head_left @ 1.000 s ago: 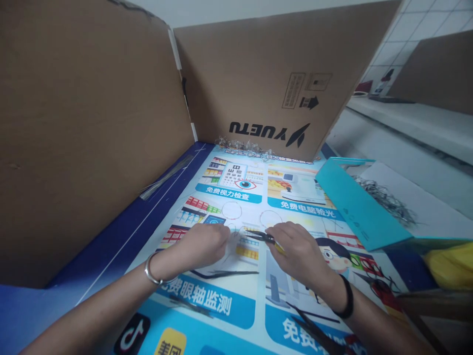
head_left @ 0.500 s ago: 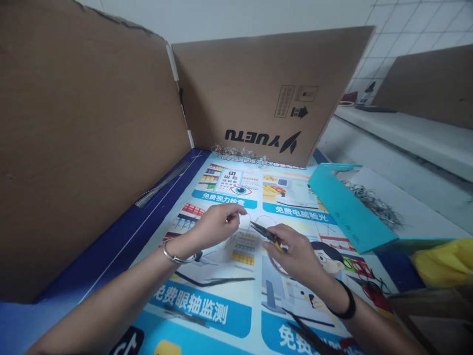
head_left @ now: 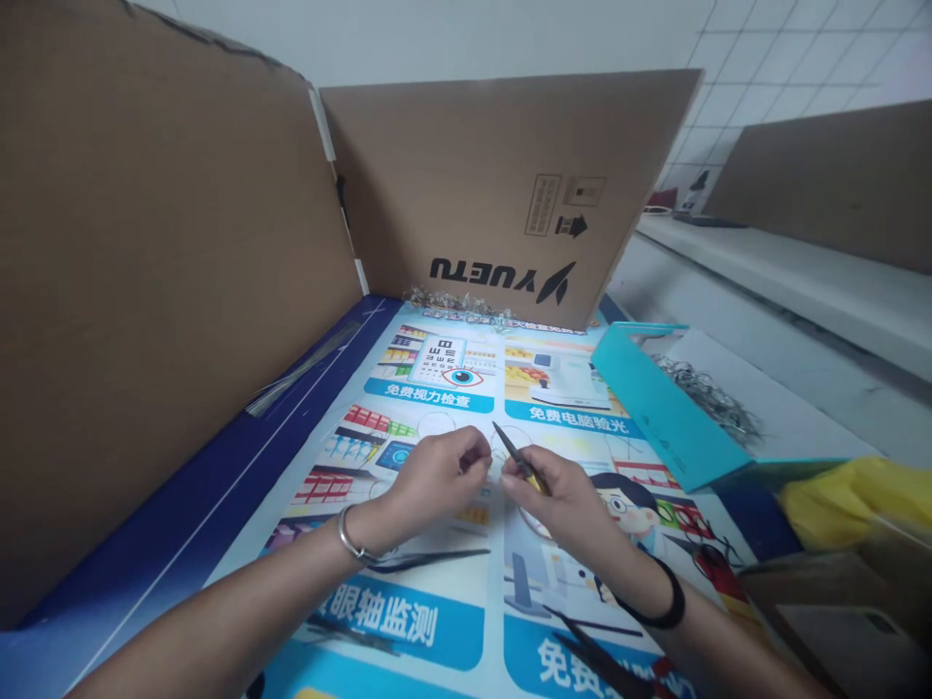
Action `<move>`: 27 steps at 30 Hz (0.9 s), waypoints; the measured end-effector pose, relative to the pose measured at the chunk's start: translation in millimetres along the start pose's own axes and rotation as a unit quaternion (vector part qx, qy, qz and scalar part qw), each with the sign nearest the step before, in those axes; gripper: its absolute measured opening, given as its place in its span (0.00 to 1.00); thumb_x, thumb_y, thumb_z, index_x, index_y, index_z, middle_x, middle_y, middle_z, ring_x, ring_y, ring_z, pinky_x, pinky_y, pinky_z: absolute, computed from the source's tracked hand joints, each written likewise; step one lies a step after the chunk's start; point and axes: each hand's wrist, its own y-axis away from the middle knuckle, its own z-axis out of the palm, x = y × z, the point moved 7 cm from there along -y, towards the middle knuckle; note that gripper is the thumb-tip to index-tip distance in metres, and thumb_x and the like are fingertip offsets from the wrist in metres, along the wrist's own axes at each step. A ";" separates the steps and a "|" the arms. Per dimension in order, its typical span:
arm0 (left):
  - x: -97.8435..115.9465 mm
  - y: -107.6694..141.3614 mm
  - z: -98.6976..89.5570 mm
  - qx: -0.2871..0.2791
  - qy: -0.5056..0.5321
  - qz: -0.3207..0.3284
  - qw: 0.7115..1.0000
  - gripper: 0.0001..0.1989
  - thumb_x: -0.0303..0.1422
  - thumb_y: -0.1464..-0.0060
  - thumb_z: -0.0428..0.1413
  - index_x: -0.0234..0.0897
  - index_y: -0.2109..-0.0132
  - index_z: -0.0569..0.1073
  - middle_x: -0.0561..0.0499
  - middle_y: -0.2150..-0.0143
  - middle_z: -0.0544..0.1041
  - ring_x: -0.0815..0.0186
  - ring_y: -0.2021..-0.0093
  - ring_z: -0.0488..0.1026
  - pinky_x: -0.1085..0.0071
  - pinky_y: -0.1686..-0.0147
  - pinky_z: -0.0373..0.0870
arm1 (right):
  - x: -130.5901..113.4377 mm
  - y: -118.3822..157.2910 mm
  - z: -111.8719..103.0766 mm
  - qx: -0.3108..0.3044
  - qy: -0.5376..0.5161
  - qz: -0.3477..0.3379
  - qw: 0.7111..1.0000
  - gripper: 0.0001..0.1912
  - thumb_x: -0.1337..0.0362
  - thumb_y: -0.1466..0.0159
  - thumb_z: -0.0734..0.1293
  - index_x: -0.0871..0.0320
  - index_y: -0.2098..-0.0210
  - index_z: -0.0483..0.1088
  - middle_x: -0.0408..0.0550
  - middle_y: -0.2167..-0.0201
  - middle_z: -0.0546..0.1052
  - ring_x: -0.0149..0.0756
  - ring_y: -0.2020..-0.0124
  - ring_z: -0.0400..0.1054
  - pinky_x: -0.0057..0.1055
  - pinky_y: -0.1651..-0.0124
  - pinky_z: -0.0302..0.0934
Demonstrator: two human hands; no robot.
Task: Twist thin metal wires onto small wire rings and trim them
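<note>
My right hand [head_left: 557, 495] is closed around a pair of needle-nose pliers [head_left: 518, 454] with yellow on the handles, their dark jaws pointing up and to the left. Just left of it, my left hand [head_left: 449, 474] has its fingers pinched together, fingertips close to those of the right. A thin wire, very faint here, runs between the hands. Both hands are over a printed blue and white sheet [head_left: 477, 621]. Dark thin strands [head_left: 437, 559] lie below my left hand, and scissors [head_left: 593, 655] with dark blades lie near the front edge.
Cardboard panels [head_left: 481, 184] stand at the back and left. A teal box [head_left: 648, 408] on the right holds a tangle of wire pieces [head_left: 710, 393]. Clear, shiny bits [head_left: 458, 303] are heaped at the back. A yellow bag [head_left: 851, 500] lies at the right.
My left hand has come lower and nearer to me, its fingers curled in more. The pliers have turned to point more steeply upward, away from the wire. The view has shifted slightly.
</note>
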 end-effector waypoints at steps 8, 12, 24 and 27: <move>2.0 1.8 5.7 -0.086 0.131 -0.006 0.988 0.09 0.33 0.45 0.50 0.38 0.64 0.74 0.53 0.71 0.76 0.69 0.69 0.72 0.74 0.67 0.66 | 5.6 -1.6 1.9 -0.020 -0.010 -0.001 1.000 0.08 0.60 0.42 0.62 0.57 0.74 0.63 0.39 0.78 0.64 0.30 0.74 0.58 0.27 0.71 0.54; -4.1 2.9 11.2 -0.077 0.202 -0.057 0.975 0.08 0.32 0.46 0.51 0.36 0.68 0.73 0.53 0.74 0.75 0.69 0.72 0.73 0.74 0.69 0.67 | 5.5 -0.5 5.3 -0.029 -0.030 0.001 0.999 0.10 0.58 0.42 0.63 0.57 0.75 0.63 0.39 0.79 0.63 0.29 0.75 0.56 0.27 0.71 0.53; -10.1 1.9 12.4 -0.041 0.372 -0.123 0.919 0.07 0.33 0.48 0.54 0.34 0.71 0.69 0.51 0.72 0.74 0.70 0.70 0.71 0.73 0.67 0.66 | 3.8 -3.0 -1.8 0.019 0.038 -0.046 0.998 0.06 0.60 0.41 0.63 0.57 0.70 0.65 0.42 0.74 0.69 0.32 0.72 0.63 0.28 0.69 0.58; -14.3 0.3 1.0 -0.014 0.403 -0.130 0.906 0.06 0.32 0.48 0.54 0.33 0.70 0.69 0.46 0.60 0.76 0.66 0.60 0.73 0.72 0.63 0.65 | -0.4 -2.6 -18.3 0.094 0.165 -0.139 0.972 0.05 0.62 0.40 0.63 0.57 0.66 0.67 0.45 0.72 0.71 0.34 0.70 0.64 0.30 0.68 0.59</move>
